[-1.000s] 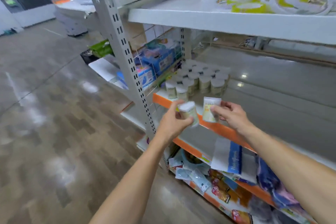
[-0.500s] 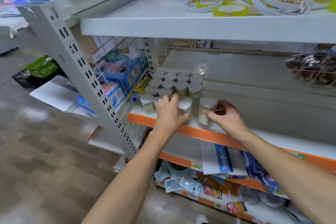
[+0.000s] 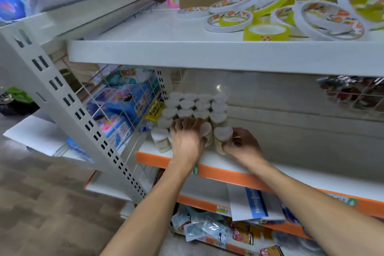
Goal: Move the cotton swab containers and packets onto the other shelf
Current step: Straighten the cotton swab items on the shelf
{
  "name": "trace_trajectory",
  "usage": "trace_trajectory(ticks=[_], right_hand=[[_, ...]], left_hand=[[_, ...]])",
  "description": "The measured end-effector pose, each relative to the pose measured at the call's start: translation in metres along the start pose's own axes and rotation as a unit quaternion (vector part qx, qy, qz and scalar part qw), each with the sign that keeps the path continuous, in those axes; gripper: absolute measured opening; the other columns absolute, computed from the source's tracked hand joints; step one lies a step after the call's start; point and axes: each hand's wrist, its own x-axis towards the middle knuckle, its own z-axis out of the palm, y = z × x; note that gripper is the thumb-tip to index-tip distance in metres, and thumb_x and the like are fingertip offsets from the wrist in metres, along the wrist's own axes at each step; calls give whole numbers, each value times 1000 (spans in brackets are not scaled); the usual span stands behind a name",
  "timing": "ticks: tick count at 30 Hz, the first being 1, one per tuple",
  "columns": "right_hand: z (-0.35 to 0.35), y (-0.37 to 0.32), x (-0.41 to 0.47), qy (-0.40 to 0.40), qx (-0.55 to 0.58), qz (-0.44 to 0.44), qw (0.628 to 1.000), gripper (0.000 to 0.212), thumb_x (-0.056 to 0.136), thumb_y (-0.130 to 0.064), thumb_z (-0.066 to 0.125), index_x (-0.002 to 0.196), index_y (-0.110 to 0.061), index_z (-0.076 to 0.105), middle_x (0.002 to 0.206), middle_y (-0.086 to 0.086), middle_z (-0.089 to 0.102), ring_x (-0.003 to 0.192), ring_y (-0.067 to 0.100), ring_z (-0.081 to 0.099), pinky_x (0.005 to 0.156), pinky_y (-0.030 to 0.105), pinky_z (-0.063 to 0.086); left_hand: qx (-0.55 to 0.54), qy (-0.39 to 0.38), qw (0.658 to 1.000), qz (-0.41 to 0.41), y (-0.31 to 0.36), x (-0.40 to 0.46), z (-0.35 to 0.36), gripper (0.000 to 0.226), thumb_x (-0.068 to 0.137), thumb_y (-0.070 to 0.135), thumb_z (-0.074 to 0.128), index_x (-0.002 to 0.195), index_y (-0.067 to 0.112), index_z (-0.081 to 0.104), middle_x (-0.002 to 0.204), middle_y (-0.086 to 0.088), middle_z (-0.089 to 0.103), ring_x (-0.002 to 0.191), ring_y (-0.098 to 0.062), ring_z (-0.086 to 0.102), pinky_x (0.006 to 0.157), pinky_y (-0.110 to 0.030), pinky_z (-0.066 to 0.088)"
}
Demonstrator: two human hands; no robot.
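Both hands are at the front of the shelf point(image 3: 311, 176) with the orange edge, setting down cotton swab containers beside the block of containers point(image 3: 197, 108) already standing there. The left hand point(image 3: 187, 139) lies over one container point(image 3: 206, 131), fingers curled round it from above. The right hand point(image 3: 242, 145) grips a heart-lidded container point(image 3: 222, 137) by its side, upright and seemingly on the shelf. This looks like the placing step; next, each hand should let go without knocking the neighbours, then go back for more containers and packets.
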Motion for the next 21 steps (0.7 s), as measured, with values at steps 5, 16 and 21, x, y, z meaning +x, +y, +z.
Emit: trace_trajectory(ticks=[5,16,21], right_hand=[[15,2,6,30,-3,15,999,48,71,-18,83,116,-24,67,111,4,67,96,18,67,85,36,57],[50,-4,13,100,18,33,994,47,72,-12,82,116,-17,66,111,5,63,97,21,65,83,32,55],[57,-6,16,125,49,56,989,46,67,-9,81,106,-21,61,107,5,67,94,22,67,83,44,56]], left_hand=[[19,6,1000,13,-9,7,5,49,75,29,70,123,25,65,123,-7,60,120,-35,49,98,-44,37],[13,17,998,59,-23,18,15,48,65,19,76,113,17,69,111,-12,64,105,-37,58,90,-47,44],[12,-2,998,57,-24,25,20,44,72,20,72,115,21,67,117,-8,63,110,-35,55,98,-47,38]])
